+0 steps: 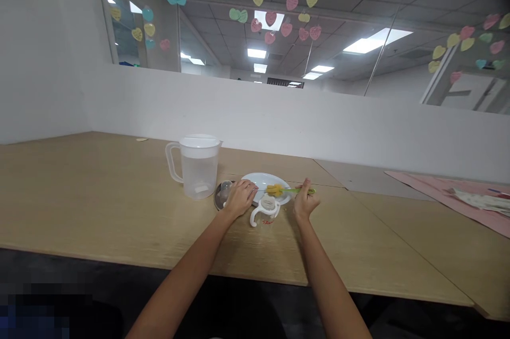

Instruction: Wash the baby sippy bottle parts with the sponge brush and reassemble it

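My right hand (305, 202) is closed round the green handle of a bottle brush, whose yellow sponge head (274, 189) points left above a white oval plate (257, 177). To the left, my left hand (240, 195) has its fingers bent together over the plate's left side, with a thin pale line running from them toward the sponge. What those fingers hold is too small to make out. Between my hands, nearer to me, stands a clear baby bottle (268, 217) with white side handles. A clear dome-shaped cap (226, 188) rests on a dark round dish (218, 200) beside my left hand.
A translucent lidded pitcher (200, 171) stands at the left, its handle facing left. Far right, a pink sheet (414, 184) bears a patterned cloth (480, 201). A grey mat (358, 177) lies along the back wall. The wooden table's front edge (263, 278) runs below my forearms.
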Action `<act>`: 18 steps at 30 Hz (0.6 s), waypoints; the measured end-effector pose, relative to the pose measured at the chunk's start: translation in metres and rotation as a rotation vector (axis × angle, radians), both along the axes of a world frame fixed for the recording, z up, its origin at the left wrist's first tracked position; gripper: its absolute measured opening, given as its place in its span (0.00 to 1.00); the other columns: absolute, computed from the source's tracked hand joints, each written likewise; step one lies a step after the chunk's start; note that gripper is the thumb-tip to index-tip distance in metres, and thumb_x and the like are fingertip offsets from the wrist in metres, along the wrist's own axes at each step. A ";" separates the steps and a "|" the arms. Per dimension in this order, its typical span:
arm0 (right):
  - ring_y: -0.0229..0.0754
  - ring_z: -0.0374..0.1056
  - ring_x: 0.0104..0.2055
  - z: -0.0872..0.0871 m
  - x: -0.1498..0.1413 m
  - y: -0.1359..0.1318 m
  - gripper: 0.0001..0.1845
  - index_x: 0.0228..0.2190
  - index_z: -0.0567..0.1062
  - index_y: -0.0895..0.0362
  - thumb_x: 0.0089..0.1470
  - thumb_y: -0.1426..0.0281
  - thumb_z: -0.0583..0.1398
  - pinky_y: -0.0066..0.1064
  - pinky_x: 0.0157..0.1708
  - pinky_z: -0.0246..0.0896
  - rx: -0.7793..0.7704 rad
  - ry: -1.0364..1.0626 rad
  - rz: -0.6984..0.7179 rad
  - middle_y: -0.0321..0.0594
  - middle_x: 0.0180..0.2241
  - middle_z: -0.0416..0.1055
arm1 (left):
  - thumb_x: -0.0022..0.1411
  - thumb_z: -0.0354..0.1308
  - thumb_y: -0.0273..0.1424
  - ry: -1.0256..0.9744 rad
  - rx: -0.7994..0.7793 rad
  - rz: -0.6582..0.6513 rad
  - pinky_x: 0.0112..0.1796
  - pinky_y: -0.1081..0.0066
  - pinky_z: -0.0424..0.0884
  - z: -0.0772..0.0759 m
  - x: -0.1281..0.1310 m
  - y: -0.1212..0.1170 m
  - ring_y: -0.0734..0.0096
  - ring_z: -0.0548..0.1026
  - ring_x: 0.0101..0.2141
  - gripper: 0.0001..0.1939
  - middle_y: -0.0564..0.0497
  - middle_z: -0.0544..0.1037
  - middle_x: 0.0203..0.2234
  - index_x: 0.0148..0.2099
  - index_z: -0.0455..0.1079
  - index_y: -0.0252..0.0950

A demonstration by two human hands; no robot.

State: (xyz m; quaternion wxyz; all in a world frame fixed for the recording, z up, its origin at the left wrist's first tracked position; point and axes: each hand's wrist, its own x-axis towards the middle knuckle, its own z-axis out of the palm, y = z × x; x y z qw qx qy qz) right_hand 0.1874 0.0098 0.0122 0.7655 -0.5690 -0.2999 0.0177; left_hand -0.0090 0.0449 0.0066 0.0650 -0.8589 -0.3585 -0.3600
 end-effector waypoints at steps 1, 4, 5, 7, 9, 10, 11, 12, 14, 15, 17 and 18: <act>0.36 0.60 0.17 0.001 0.000 0.000 0.34 0.15 0.70 0.58 0.53 0.44 0.48 0.27 0.21 0.55 0.010 0.036 0.006 0.35 0.11 0.60 | 0.67 0.43 0.34 0.007 -0.015 -0.007 0.47 0.62 0.62 -0.001 0.000 0.000 0.63 0.68 0.47 0.16 0.48 0.76 0.42 0.45 0.72 0.38; 0.35 0.56 0.13 0.001 0.004 0.004 0.32 0.14 0.68 0.57 0.54 0.46 0.49 0.27 0.18 0.54 0.042 0.134 0.031 0.33 0.09 0.58 | 0.67 0.43 0.36 0.008 -0.040 -0.023 0.47 0.62 0.62 -0.002 0.000 0.000 0.63 0.69 0.46 0.16 0.49 0.76 0.41 0.44 0.72 0.39; 0.35 0.56 0.13 0.000 0.006 0.006 0.31 0.14 0.67 0.57 0.54 0.46 0.49 0.27 0.17 0.53 0.050 0.166 0.044 0.33 0.09 0.58 | 0.67 0.44 0.37 0.011 -0.040 -0.036 0.47 0.62 0.62 -0.003 0.000 0.000 0.63 0.69 0.45 0.17 0.49 0.76 0.41 0.44 0.73 0.39; 0.35 0.56 0.12 -0.003 0.009 0.009 0.30 0.14 0.67 0.56 0.54 0.47 0.50 0.27 0.15 0.52 0.054 0.222 0.082 0.33 0.09 0.58 | 0.67 0.43 0.38 0.018 -0.034 -0.068 0.48 0.62 0.62 -0.005 0.001 0.000 0.64 0.69 0.45 0.18 0.48 0.76 0.41 0.44 0.73 0.39; 0.36 0.57 0.12 -0.006 0.013 0.012 0.29 0.14 0.66 0.55 0.54 0.48 0.51 0.28 0.14 0.52 0.035 0.266 0.111 0.33 0.08 0.58 | 0.67 0.43 0.38 0.024 -0.028 -0.100 0.49 0.62 0.62 -0.006 0.001 0.001 0.65 0.69 0.45 0.18 0.48 0.76 0.41 0.45 0.73 0.39; 0.36 0.57 0.12 -0.007 0.014 0.013 0.29 0.14 0.67 0.55 0.54 0.48 0.51 0.28 0.14 0.53 0.018 0.281 0.119 0.32 0.08 0.58 | 0.67 0.43 0.38 0.026 -0.026 -0.110 0.49 0.62 0.61 -0.007 0.002 0.001 0.65 0.69 0.45 0.18 0.48 0.76 0.41 0.46 0.72 0.40; 0.37 0.58 0.12 -0.007 0.014 0.014 0.28 0.14 0.67 0.55 0.54 0.49 0.51 0.28 0.14 0.54 0.001 0.293 0.123 0.32 0.08 0.59 | 0.67 0.43 0.38 0.027 -0.026 -0.115 0.49 0.62 0.62 -0.008 0.002 0.002 0.65 0.69 0.46 0.18 0.48 0.76 0.42 0.47 0.72 0.40; 0.37 0.58 0.12 -0.007 0.015 0.014 0.28 0.14 0.67 0.55 0.54 0.49 0.51 0.28 0.15 0.54 -0.012 0.302 0.123 0.33 0.08 0.59 | 0.67 0.43 0.38 0.029 -0.027 -0.119 0.49 0.62 0.62 -0.009 0.002 0.003 0.65 0.69 0.46 0.17 0.48 0.76 0.42 0.47 0.72 0.41; 0.37 0.59 0.12 -0.007 0.014 0.014 0.28 0.15 0.67 0.55 0.54 0.49 0.51 0.28 0.15 0.54 -0.013 0.317 0.107 0.33 0.08 0.59 | 0.67 0.44 0.38 0.033 -0.031 -0.119 0.49 0.61 0.62 -0.011 0.002 0.005 0.65 0.69 0.46 0.17 0.48 0.76 0.42 0.47 0.73 0.41; 0.37 0.59 0.12 -0.006 0.014 0.013 0.28 0.15 0.67 0.55 0.54 0.49 0.51 0.28 0.15 0.54 0.000 0.321 0.093 0.32 0.09 0.59 | 0.67 0.44 0.37 0.035 -0.033 -0.117 0.49 0.61 0.62 -0.012 0.002 0.006 0.65 0.69 0.46 0.17 0.48 0.76 0.42 0.47 0.73 0.41; 0.36 0.58 0.13 -0.004 0.013 0.012 0.28 0.15 0.67 0.56 0.53 0.48 0.51 0.27 0.15 0.54 0.038 0.316 0.052 0.32 0.09 0.59 | 0.67 0.44 0.37 0.039 -0.038 -0.111 0.49 0.61 0.62 -0.014 0.001 0.008 0.65 0.69 0.45 0.18 0.48 0.76 0.42 0.44 0.74 0.39; 0.36 0.58 0.13 -0.003 0.013 0.012 0.29 0.15 0.67 0.56 0.53 0.47 0.51 0.27 0.15 0.53 0.052 0.306 0.029 0.32 0.09 0.59 | 0.67 0.44 0.37 0.040 -0.042 -0.109 0.50 0.61 0.62 -0.015 0.001 0.008 0.65 0.69 0.45 0.18 0.48 0.76 0.42 0.43 0.75 0.39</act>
